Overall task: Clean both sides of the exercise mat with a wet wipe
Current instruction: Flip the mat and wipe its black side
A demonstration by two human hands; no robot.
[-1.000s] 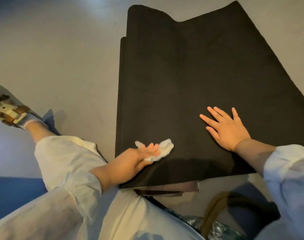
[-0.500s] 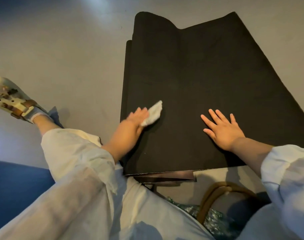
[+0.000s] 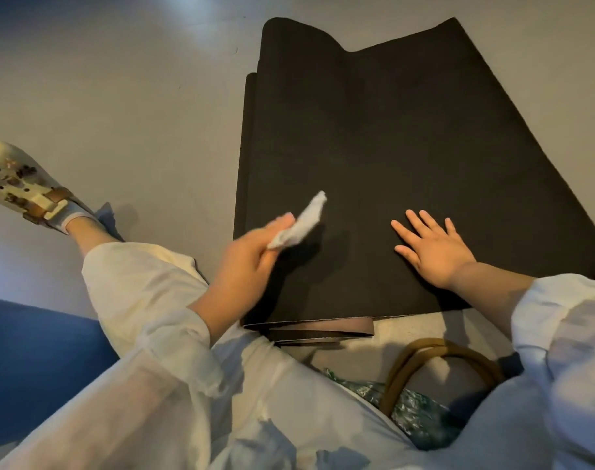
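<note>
A black exercise mat (image 3: 391, 137) lies folded on the grey floor, a lower layer showing along its left edge. My left hand (image 3: 252, 252) pinches a white wet wipe (image 3: 303, 222) near the mat's left edge; the wipe sticks up, and its shadow falls on the mat beside it. My right hand (image 3: 431, 249) lies flat on the mat with fingers spread, near its front edge.
A brown strap (image 3: 323, 329) pokes out under the mat's near edge. A bag with an ochre handle (image 3: 435, 347) and a green patterned wrapper (image 3: 408, 408) sits at my knees. My left foot in a cream clog (image 3: 21, 184) rests on the floor at the left. Something blue (image 3: 35, 354) lies at lower left.
My left hand swept the wipe from the mat's near edge forward along the left side, and the wipe now appears raised off the surface. My right hand stayed flat in place.
</note>
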